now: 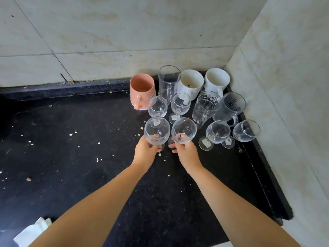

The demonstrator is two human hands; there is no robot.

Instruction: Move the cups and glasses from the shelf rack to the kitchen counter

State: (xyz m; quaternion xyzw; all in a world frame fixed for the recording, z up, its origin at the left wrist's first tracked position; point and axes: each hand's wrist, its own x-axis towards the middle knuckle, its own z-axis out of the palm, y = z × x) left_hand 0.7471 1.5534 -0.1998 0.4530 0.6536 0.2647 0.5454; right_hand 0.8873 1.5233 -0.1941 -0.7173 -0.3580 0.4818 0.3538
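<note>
1. I note the counter [74, 157]: black speckled stone, fairly matt, littered with pale crumbs.
2. Walls [115, 41]: pale veined marble-like slabs, smooth, scuffed.
3. Wine glasses [156, 130]: clear glossy glass.
4. At 11 o'clock of them, pink mug [141, 90]: matt ceramic.
5. White mugs [191, 82] at 1 o'clock: smooth glazed ceramic.

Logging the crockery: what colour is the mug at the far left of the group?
Pink; the mug shows clearly in the head view.

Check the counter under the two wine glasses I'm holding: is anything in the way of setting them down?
Nothing solid: the black counter beneath the left hand and right hand shows only scattered crumbs. Other glasses stand just behind.
</note>
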